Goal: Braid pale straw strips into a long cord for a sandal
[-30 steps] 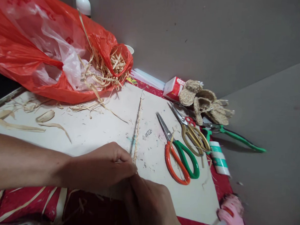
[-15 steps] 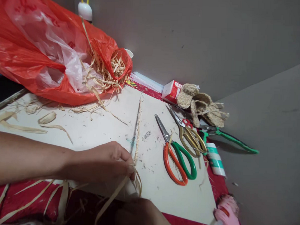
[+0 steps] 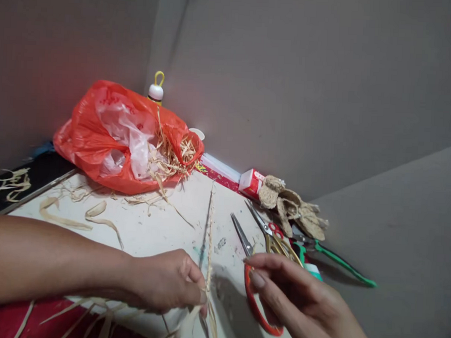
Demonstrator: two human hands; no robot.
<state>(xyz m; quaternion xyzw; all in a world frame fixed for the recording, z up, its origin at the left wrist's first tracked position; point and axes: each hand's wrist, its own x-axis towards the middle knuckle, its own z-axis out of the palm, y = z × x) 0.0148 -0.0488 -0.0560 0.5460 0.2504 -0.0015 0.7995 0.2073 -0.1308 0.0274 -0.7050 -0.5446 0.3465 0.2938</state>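
Observation:
A thin braid of pale straw-like strips (image 3: 210,228) stretches away from me across the white board (image 3: 162,241). My left hand (image 3: 168,281) is closed in a pinch on its near end, and loose strips hang below the fingers. To the right, my right hand (image 3: 302,302) is raised with thumb and forefinger apart, nothing visible between them. It covers part of the scissors (image 3: 255,305) with red and green handles; whether it touches them I cannot tell. The green handle is hidden behind the hand.
A red plastic bag (image 3: 88,143) spilling dry strips lies at the back left. Brass-handled scissors (image 3: 278,245), green-handled pliers (image 3: 344,264), a red-and-white box (image 3: 251,182) and woven fibre pieces (image 3: 291,204) line the right side, near the grey wall (image 3: 326,93).
My right hand has come up from the bottom edge to the scissors on the right. My left hand keeps its pinch on the braid. The view has tilted upward.

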